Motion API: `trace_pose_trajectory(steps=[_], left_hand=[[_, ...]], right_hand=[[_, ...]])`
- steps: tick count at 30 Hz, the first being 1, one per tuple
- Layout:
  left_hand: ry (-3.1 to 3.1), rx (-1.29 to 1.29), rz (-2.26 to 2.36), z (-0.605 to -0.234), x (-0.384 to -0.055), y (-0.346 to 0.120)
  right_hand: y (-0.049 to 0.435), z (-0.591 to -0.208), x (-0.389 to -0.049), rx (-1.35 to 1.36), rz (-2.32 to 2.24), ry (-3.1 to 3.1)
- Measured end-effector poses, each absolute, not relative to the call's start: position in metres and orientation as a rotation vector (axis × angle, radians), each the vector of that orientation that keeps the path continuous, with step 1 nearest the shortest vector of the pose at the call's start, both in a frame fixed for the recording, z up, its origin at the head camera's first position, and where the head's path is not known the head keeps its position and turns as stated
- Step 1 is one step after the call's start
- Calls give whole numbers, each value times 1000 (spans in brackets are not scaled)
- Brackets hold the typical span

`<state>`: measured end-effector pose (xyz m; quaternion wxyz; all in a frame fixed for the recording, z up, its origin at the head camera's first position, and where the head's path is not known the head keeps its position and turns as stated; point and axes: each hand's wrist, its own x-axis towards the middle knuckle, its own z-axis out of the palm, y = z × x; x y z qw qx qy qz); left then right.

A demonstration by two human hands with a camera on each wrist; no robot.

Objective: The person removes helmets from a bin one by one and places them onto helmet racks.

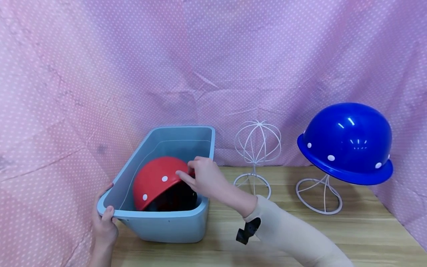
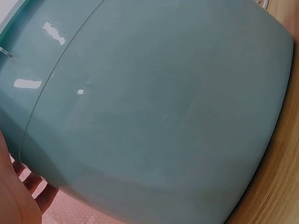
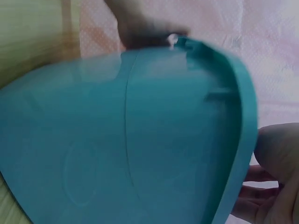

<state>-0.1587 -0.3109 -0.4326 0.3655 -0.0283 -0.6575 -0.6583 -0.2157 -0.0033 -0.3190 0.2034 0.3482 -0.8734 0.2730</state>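
A blue-grey plastic bin (image 1: 166,227) stands on the table, tilted up at its near end in the head view. My left hand (image 1: 105,227) grips its near left rim corner, thumb over the lip and fingers behind; the left wrist view shows those fingers (image 2: 32,182) against the outer wall. Inside the bin lies a red helmet (image 1: 155,172) with white dots, its dark hollow side facing down and toward me. Over the bin's right rim reaches my right hand (image 1: 207,178), pinching the helmet's edge between thumb and fingers. The bin wall hides the helmet in both wrist views.
A bare white wire helmet stand (image 1: 255,167) is just right of the bin. Farther right, a blue helmet (image 1: 350,142) with white dots sits on another wire stand (image 1: 325,212). Pink dotted cloth (image 1: 213,55) hangs behind and at both sides of the wooden table (image 1: 240,252).
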Motion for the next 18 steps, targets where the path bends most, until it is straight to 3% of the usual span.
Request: trace_pose_trajectory(steps=[18], left_hand=[[-1641, -95, -1727, -433, -161, -310]], right_hand=[[-8, -291, -275, 605, 1213, -2866]])
